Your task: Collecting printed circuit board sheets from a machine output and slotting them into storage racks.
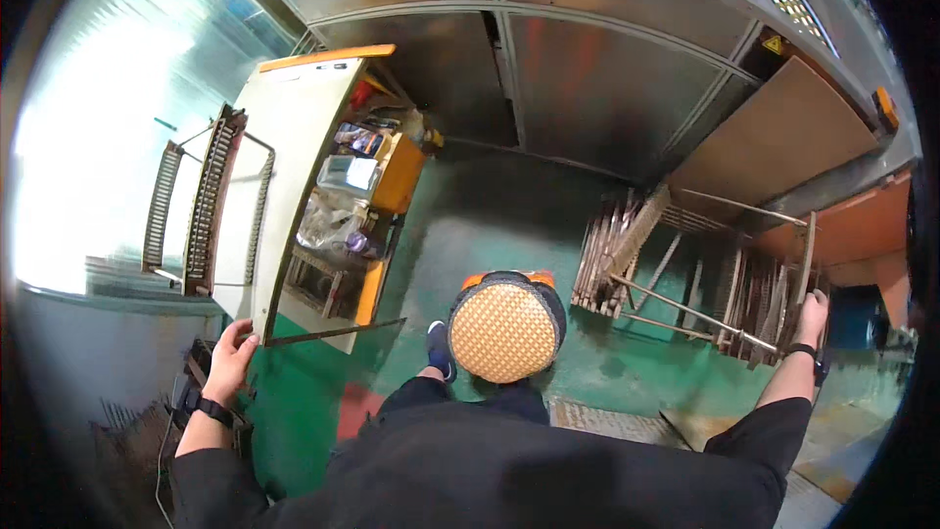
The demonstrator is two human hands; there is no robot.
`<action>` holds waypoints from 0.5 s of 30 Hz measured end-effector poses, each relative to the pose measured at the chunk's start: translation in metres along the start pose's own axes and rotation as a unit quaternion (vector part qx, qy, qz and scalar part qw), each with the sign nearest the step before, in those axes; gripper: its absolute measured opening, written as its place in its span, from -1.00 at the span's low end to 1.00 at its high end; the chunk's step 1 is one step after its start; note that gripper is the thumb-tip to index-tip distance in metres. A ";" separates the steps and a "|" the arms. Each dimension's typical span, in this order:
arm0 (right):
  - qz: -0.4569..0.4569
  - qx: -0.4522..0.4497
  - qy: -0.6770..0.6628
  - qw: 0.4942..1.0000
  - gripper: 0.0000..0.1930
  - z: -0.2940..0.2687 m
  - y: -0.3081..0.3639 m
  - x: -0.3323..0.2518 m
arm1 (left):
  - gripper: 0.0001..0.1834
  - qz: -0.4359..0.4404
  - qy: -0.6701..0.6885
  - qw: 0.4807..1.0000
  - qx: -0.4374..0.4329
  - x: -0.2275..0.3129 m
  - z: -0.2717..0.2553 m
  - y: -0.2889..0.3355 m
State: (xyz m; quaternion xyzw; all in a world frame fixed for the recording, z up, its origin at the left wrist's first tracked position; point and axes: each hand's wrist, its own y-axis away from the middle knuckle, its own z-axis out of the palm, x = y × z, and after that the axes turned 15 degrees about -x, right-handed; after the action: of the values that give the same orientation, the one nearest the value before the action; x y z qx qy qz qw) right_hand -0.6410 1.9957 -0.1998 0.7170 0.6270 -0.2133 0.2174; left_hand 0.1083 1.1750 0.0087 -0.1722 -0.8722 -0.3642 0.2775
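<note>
My left hand [233, 360] is at the near corner of a white-topped workbench [304, 113], its fingers curled against the edge. A slotted metal rack [211, 211] with comb-like rails lies across the bench's left side. Far to the right, my right hand [811, 321] is closed around the near end of a larger metal rack frame [808, 260]. That frame stands low at the right, with rods and slotted bars in it. Its grip is partly hidden at this angle. Both wrists wear dark bands.
A round stool with a woven-pattern seat [504, 333] stands right before my legs. Open shelves under the bench hold a clear plastic box [348, 174], bags and an orange bin [399, 174]. Metal cabinet panels [597, 78] close off the far side. A brown board [774, 137] leans at the right.
</note>
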 end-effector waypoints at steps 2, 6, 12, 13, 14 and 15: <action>0.005 -0.063 -0.036 0.997 -0.50 0.004 -0.008 -0.020 | -0.53 -0.006 -0.034 0.999 0.011 -0.003 -0.010 0.006; -0.067 -0.084 -0.035 0.994 -0.50 0.025 0.001 -0.059 | -0.49 0.047 -0.156 0.979 0.125 -0.010 -0.049 -0.001; -0.194 -0.220 0.067 0.954 -0.64 0.096 0.139 -0.150 | -0.45 -0.003 -0.266 0.925 0.271 -0.062 -0.175 -0.029; -0.177 -0.243 0.091 0.949 -0.63 0.114 0.177 -0.184 | -0.45 -0.025 -0.271 0.919 0.286 -0.080 -0.196 -0.028; -0.152 -0.293 0.096 0.939 -0.63 0.121 0.202 -0.196 | -0.45 -0.038 -0.271 0.916 0.294 -0.099 -0.213 -0.036; -0.174 -0.296 0.121 0.931 -0.63 0.126 0.228 -0.202 | -0.45 -0.032 -0.263 0.919 0.290 -0.114 -0.226 -0.046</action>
State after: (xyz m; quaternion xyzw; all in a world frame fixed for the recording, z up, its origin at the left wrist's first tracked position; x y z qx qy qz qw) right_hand -0.4436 1.7326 -0.1756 0.5203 0.7980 0.0365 0.3019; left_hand 0.2555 0.9671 0.0458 -0.1455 -0.9863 -0.0452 0.0636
